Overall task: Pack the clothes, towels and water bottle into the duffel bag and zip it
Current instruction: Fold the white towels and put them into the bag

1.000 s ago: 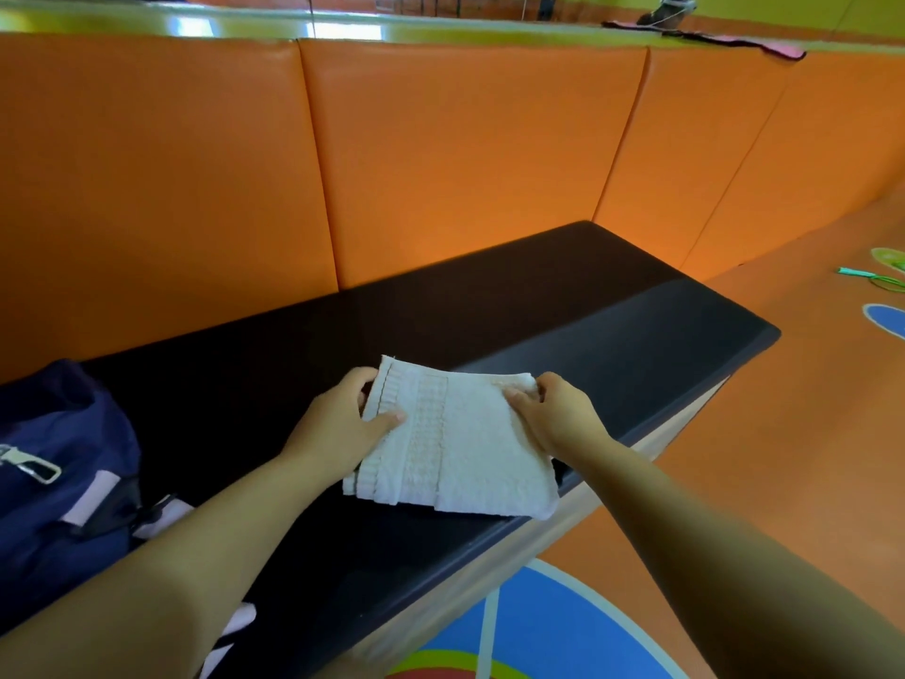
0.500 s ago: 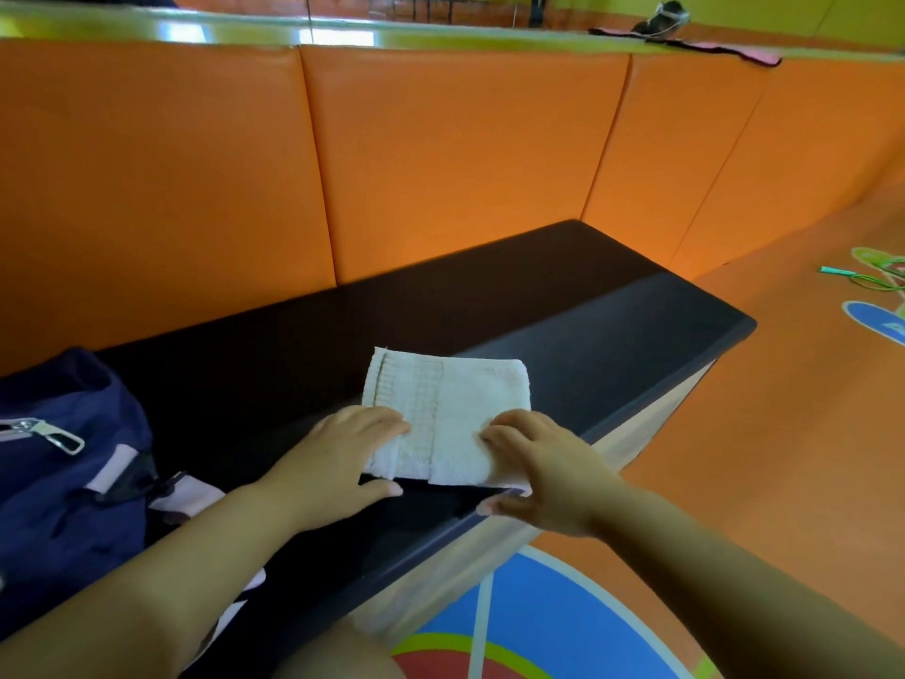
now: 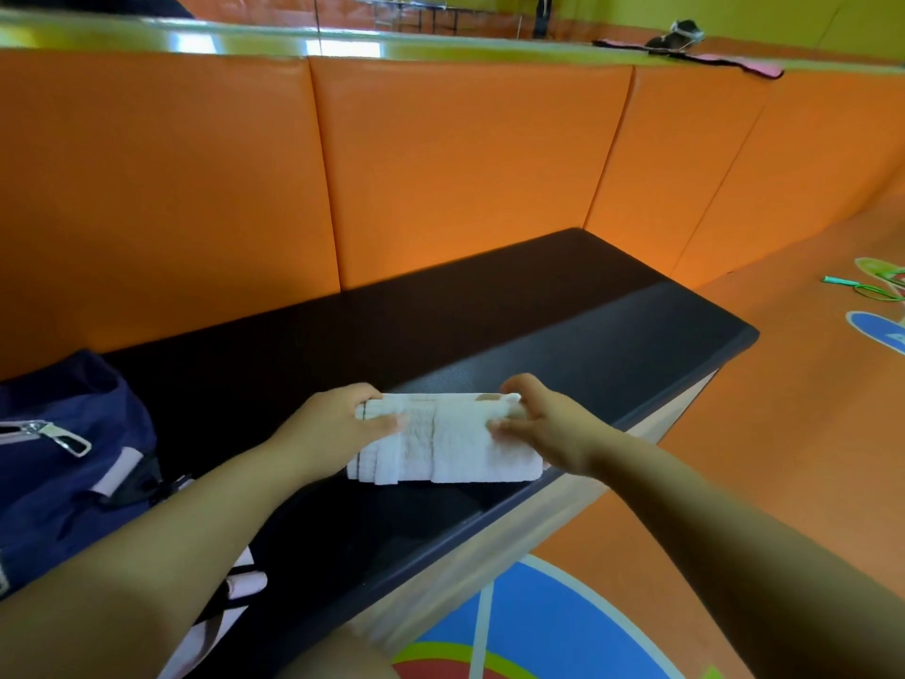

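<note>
Orange floor (image 3: 734, 482) with blue, red and green painted marks lies nearest us, below the front edge of the dark counter (image 3: 538, 335). On the counter at our left sits the navy duffel bag (image 3: 59, 507), metal zipper pull (image 3: 66, 437) showing, pale pink straps (image 3: 245, 580) trailing beneath. We hold the folded white towel (image 3: 450, 438) near the counter's front edge. Left hand (image 3: 328, 433) grips its left end, fingers curled over the top, thumb on the front. Right hand (image 3: 548, 423) pinches the right end likewise. Whether the towel's lower edge rests on the counter we cannot tell. Orange padded wall panels (image 3: 465, 164) stand behind.
</note>
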A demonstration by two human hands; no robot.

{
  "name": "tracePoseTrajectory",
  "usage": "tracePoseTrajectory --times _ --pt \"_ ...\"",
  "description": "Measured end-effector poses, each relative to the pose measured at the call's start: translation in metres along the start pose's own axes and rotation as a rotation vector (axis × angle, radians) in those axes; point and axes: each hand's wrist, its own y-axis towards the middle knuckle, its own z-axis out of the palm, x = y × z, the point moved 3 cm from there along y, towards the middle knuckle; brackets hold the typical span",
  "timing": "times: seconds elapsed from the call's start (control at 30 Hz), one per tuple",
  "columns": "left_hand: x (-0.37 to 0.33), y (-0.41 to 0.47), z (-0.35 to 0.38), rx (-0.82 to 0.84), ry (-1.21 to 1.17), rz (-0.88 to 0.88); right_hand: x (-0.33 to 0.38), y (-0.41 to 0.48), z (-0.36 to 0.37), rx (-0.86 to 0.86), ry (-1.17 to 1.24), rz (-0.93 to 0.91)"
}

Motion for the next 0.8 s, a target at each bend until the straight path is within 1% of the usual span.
tracePoseTrajectory --times 0.07,0.17,0.2,0.27,0.33,0.43,0.53,0.67,0.73,0.8 --pt "0.002 0.01 0.004 -0.02 0.008 -0.069 0.001 0.013 -0.001 -0.028 -0.019 0.05" --pt "0.007 0.022 0.008 -0.044 0.038 -0.214 0.0 0.029 -0.002 -0.053 -0.186 0.087" --pt "0.008 0.025 0.008 -0.028 0.049 -0.269 -0.001 0.032 -0.003 -0.051 -0.212 0.097" --pt "0.006 0.029 0.011 0.024 0.044 -0.34 -0.003 0.036 -0.003 0.0 -0.175 0.117" --pt "0.003 0.031 0.013 0.076 -0.006 -0.358 -0.003 0.038 -0.002 0.053 -0.131 0.115" --pt "0.001 0.029 0.014 0.187 -0.09 -0.38 -0.002 0.037 -0.003 0.093 -0.136 0.108" --pt "0.004 0.024 0.012 0.24 -0.102 -0.382 0.001 0.032 -0.005 0.161 -0.143 0.131" --pt "-0.003 0.01 0.013 0.29 -0.144 -0.33 0.009 0.018 -0.002 0.283 -0.183 0.082" --pt "-0.007 0.003 0.013 0.276 -0.174 -0.266 0.016 0.008 -0.002 0.293 -0.254 0.042" --pt "-0.011 -0.008 0.009 0.239 -0.173 -0.157 0.021 -0.003 -0.002 0.263 -0.385 -0.012"
